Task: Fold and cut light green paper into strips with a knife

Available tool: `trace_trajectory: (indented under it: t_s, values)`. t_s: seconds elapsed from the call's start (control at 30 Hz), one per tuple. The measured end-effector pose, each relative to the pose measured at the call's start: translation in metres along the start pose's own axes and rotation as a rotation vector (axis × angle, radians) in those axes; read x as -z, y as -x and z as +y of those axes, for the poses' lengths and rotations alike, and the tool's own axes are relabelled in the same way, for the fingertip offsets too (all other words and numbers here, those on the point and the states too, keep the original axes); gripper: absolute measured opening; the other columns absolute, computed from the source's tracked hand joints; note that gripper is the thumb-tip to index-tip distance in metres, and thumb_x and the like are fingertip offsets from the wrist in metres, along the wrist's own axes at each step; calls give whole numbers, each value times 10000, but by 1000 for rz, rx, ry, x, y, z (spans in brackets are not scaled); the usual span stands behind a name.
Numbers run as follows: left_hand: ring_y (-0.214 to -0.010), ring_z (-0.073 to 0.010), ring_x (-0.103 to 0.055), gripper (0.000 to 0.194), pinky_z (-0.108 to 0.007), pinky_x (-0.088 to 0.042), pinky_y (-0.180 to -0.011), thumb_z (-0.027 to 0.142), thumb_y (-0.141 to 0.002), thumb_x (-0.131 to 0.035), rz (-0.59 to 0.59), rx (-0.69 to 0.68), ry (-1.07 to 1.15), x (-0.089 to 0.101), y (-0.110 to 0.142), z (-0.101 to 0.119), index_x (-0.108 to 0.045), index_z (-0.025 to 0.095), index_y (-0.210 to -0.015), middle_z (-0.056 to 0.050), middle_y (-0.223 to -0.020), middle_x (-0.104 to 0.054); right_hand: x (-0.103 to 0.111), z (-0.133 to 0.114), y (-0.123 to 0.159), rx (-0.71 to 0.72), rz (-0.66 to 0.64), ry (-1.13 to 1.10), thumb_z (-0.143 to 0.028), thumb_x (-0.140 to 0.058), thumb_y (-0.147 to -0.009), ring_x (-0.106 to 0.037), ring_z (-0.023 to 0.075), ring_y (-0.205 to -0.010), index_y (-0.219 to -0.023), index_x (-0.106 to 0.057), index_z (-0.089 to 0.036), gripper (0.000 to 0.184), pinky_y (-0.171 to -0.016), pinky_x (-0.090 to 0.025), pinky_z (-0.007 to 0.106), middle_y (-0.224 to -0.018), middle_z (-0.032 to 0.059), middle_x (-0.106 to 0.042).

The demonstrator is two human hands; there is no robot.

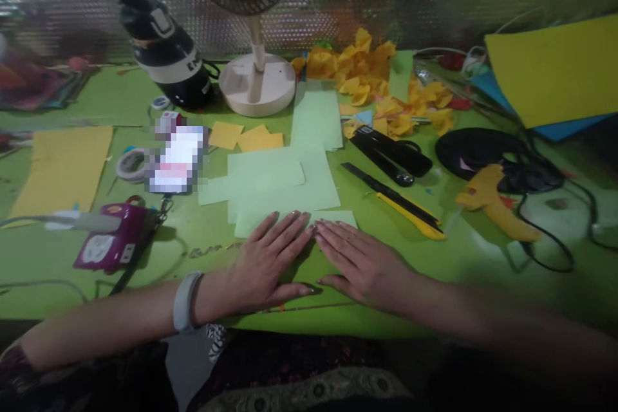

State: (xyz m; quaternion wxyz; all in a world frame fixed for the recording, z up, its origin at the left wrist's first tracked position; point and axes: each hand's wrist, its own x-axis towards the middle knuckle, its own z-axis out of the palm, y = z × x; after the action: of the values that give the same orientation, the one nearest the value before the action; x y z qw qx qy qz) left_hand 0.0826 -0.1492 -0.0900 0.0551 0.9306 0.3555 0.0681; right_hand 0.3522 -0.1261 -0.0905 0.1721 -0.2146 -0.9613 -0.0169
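I'm getting dim footage; pale glare is whitening the glossy green bench, outer edges are blurring, and pixelation is masking the bright rectangular phone.

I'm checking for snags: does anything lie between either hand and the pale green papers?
Nothing visible does. The left hand and right hand both overlap the near edge of the papers in this view. The cutter lies off to the right, out of the way.

Pale grey wristband at left, dark sleeve, dark garment, trim with round motifs
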Motion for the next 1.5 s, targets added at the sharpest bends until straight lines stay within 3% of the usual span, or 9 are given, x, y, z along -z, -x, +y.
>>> trace_trajectory:
  t_s: [0.4,0.9,1.2,1.5]
  values:
    - [-1617,-324,-278,966,-487,-127,-1336,697,-1054,-376,61,4,9,-2,1,0,55,156,-1728,-161,-1741,-319,-3,-2,-1,-53,-45,-40,-501,-556,-1065,-530,339,-1469,-1426,-631,6,626,-1231,-463,498,-1513,263,-595]
    - [-1618,-326,-278,946,-493,-136,-1337,684,-1059,-386,39,13,17,-2,0,-2,45,179,-1732,-158,-1753,-286,-6,-3,1,-90,-74,-90,-488,-563,-1060,-485,344,-1505,-1479,-584,8,649,-1249,-424,542,-1555,268,-550]
    - [-1639,-331,-209,994,-532,-169,-1329,720,-1049,-367,-39,21,28,2,-4,-1,86,142,-1719,-178,-1764,-226,-4,0,3,-76,-31,-65,-408,-581,-1056,-537,361,-1462,-1538,-530,-6,630,-1196,-493,541,-1540,264,-562]
    - [-1656,-326,-129,968,-516,-106,-1344,762,-1036,-317,-122,48,7,4,-6,1,-146,93,-1713,-180,-1775,-181,-10,0,6,-72,30,-75,-360,-597,-1049,-538,372,-1459,-1638,-378,-22,714,-1178,-507,567,-1552,261,-553]
